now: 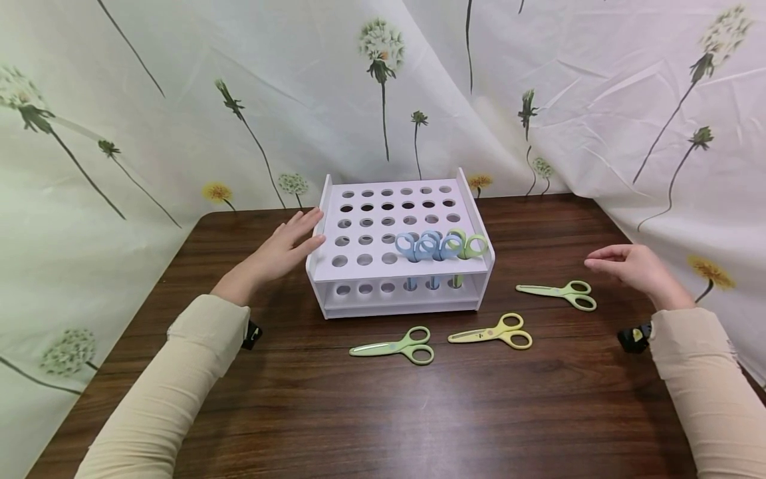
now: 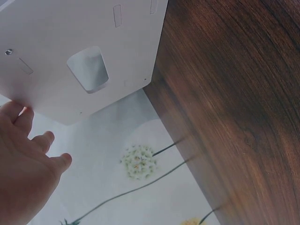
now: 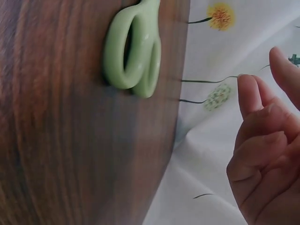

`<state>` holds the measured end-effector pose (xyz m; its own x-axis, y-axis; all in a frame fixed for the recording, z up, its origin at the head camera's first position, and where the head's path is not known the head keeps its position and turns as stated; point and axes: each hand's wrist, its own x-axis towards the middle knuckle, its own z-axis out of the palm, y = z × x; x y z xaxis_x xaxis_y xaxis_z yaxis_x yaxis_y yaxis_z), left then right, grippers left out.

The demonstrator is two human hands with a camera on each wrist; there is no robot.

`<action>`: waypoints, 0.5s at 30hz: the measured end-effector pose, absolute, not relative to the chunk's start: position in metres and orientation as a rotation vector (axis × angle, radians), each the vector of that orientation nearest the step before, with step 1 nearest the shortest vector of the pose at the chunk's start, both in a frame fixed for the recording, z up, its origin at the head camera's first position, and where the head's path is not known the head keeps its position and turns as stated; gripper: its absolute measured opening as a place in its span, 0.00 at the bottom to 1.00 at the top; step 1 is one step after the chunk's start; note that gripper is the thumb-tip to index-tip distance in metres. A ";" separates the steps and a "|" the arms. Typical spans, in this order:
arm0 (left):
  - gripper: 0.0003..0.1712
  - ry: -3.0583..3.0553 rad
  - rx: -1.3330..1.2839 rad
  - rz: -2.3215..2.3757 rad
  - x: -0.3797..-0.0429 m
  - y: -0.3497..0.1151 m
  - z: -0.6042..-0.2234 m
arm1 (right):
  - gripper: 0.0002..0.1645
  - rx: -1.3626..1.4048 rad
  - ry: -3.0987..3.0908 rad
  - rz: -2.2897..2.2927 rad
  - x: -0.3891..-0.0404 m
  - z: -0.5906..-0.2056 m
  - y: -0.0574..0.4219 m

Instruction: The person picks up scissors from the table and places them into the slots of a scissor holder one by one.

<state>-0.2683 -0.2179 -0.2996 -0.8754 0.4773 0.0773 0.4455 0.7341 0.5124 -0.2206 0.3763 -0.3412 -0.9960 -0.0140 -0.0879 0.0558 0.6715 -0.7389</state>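
A white rack (image 1: 395,311) with rows of round holes stands on the table. My left hand (image 1: 280,249) is at its left side, fingers extended, fingertips touching the edge of the side panel (image 2: 42,47). Two blue-handled scissors (image 1: 404,247) and one green-handled pair (image 1: 477,251) stand upright in the rack's front row, toward the right. My right hand (image 1: 637,271) holds nothing; it hovers above the table with loosely bent fingers. Closest to it lie light green scissors (image 1: 553,291), whose handle loops (image 3: 112,56) appear large in the right wrist view.
Yellow scissors (image 1: 487,333) lie in front of the rack's right corner. Another green pair (image 1: 391,347) lies left of them, its blades pointing left. Behind the dark wooden table (image 1: 419,426) hangs a white cloth (image 1: 299,133) printed with dandelions.
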 end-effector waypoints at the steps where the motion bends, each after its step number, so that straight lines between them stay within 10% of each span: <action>1: 0.37 2.869 0.762 0.822 -0.268 -0.218 -0.299 | 0.13 0.041 2.779 -1.240 -0.221 -0.343 0.377; 15: 0.37 2.870 0.758 0.827 -0.268 -0.217 -0.299 | 0.04 0.091 2.604 -1.309 -0.225 -0.361 0.387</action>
<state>-0.2677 -0.2171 -0.2989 -0.8773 0.4738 0.0761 0.4416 0.7352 0.5142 -0.2252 0.3865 -0.3611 -0.9728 -0.0454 -0.2272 0.1553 0.6004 -0.7845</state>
